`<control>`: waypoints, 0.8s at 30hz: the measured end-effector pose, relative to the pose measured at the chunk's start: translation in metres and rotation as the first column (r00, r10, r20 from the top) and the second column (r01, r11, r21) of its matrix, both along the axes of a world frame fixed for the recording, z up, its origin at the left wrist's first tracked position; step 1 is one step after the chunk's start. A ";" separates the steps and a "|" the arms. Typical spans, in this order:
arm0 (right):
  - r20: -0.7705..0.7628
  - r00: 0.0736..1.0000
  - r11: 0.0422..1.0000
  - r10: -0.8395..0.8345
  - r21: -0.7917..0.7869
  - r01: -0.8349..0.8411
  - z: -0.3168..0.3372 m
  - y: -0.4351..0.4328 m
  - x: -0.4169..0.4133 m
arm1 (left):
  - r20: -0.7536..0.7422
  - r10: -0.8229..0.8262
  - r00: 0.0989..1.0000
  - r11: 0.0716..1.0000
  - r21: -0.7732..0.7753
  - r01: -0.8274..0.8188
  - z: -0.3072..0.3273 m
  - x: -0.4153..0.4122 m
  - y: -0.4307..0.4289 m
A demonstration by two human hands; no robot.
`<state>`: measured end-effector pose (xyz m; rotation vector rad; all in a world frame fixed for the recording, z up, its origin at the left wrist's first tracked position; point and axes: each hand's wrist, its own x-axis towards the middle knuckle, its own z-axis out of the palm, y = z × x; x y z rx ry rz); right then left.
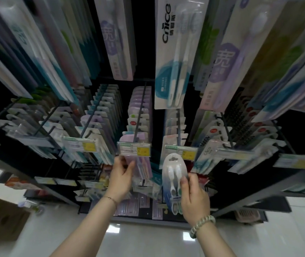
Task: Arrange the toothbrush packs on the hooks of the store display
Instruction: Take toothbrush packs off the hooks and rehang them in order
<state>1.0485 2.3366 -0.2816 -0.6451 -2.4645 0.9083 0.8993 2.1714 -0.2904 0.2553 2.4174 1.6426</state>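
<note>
Two toothbrushes lie side by side, heads up, in the clear-fronted toothbrush pack (174, 175) that the right hand (194, 199) grips by its lower half, thumb across the front and fingers curled behind. The pack stands nearly upright with its hang-hole end on top. That end just overlaps the lower edge of a price tag (181, 152) at the tip of a dark hook (179, 125), and no wire passes through the hole. On the neighbouring hook (138, 115) to the left, the left hand (122, 179) pinches the front lilac pack (143, 167) between thumb and curled fingers, just beneath that hook's own tag (131, 149). A thin chain bracelet (111, 199) circles the left wrist and a pale bead bracelet (202, 226) the right. More rows of carded packs fill the hooks on both sides, and a large white Cnice pack (175, 52) hangs in the row above. Below the display are a glossy white floor (148, 238) and, at far left, a cardboard box (1, 217).
</note>
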 end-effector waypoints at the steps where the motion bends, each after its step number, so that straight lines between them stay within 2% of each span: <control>1: 0.019 1.000 1.000 -0.005 0.006 0.005 -0.001 0.001 0.002 | 0.032 0.001 0.999 1.000 -0.004 0.000 -0.006 -0.001 -0.001; 3: 0.049 0.999 1.000 -0.009 0.000 0.009 -0.004 0.005 0.007 | 0.085 0.001 0.996 1.000 -0.012 0.000 -0.012 0.001 -0.002; 6: 0.074 0.997 1.000 -0.026 0.002 0.026 -0.010 0.013 0.015 | 0.160 0.014 0.987 0.992 -0.129 0.007 -0.019 0.005 -0.002; 9: 0.073 0.997 0.999 -0.040 -0.009 0.041 -0.014 0.020 0.022 | 0.266 -0.022 0.964 0.958 -0.268 0.096 -0.025 0.014 0.002; 11: 0.076 0.996 0.999 -0.048 -0.004 0.049 -0.015 0.024 0.026 | 0.309 -0.088 0.947 0.938 -0.294 0.183 -0.026 0.020 0.006; 16: 0.104 0.993 0.999 -0.046 0.008 0.046 -0.016 0.035 0.033 | 0.295 -0.295 0.909 0.916 -0.184 0.357 -0.008 0.045 0.031; 19: 0.153 0.988 1.000 -0.020 -0.001 0.020 -0.014 0.041 0.033 | 0.237 -0.402 0.884 0.895 -0.102 0.434 0.008 0.060 0.050; 24: 0.181 0.983 0.999 -0.017 -0.035 0.024 -0.007 0.048 0.026 | 0.174 -0.478 0.861 0.874 0.001 0.485 0.030 0.077 0.070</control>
